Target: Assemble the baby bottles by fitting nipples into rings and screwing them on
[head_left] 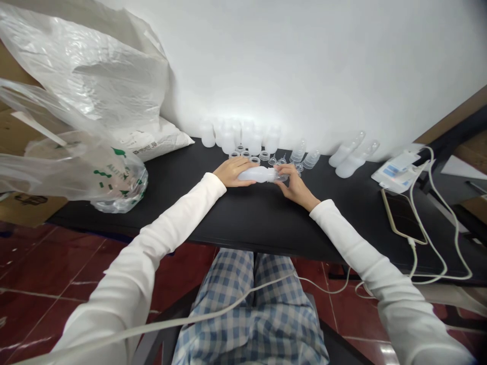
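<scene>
Translucent white plastic bottle, lying sideways at far middle of black table. Left hand fingers curl round its base; right hand fingertips pinch the neck end. Probably light, smooth, squeezable; best gripped mid-body.

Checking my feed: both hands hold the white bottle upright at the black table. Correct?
No: the head view shows the white bottle held sideways, not upright, by left hand and right hand at the black table.

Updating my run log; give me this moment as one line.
left hand: grips plastic bottle body | right hand: pinches its neck end | plastic bottle: held sideways over black table | behind: row of bottles, loose rings
</scene>
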Action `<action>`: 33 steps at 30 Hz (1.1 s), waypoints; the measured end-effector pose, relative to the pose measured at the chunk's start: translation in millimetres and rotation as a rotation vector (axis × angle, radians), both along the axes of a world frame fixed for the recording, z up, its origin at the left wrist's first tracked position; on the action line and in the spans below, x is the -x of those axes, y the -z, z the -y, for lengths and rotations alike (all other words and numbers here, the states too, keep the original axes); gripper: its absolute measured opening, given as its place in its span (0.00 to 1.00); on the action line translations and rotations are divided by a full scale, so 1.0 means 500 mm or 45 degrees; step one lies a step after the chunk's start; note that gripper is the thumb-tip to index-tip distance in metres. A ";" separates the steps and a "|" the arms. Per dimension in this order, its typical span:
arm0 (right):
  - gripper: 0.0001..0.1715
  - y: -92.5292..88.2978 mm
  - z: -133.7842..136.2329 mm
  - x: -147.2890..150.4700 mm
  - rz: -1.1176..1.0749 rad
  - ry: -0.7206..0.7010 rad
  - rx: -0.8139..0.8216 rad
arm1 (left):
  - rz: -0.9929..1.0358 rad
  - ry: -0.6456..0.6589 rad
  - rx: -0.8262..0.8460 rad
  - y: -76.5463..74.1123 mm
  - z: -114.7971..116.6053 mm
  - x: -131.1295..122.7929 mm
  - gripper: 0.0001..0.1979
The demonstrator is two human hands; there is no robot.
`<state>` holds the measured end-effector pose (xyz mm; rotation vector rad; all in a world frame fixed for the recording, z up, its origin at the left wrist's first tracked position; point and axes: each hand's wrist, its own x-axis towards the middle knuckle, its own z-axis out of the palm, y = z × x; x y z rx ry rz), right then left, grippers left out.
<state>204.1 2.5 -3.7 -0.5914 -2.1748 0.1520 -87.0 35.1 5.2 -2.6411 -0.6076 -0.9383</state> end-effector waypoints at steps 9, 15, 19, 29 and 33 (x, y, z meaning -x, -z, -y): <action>0.25 0.002 0.009 -0.006 -0.095 0.071 0.281 | 0.027 -0.035 -0.027 -0.003 0.007 0.000 0.28; 0.26 -0.006 0.013 -0.004 -0.155 0.043 0.419 | 0.008 -0.053 -0.067 -0.006 0.008 0.001 0.29; 0.27 -0.013 0.014 -0.004 -0.162 0.053 0.418 | 0.014 -0.069 -0.078 -0.002 0.006 0.002 0.29; 0.25 -0.022 0.025 0.002 -0.322 0.129 0.691 | -0.022 -0.087 -0.150 -0.001 0.011 -0.006 0.29; 0.24 -0.021 0.025 0.001 -0.220 0.201 0.646 | -0.033 -0.063 -0.094 0.000 0.010 -0.008 0.28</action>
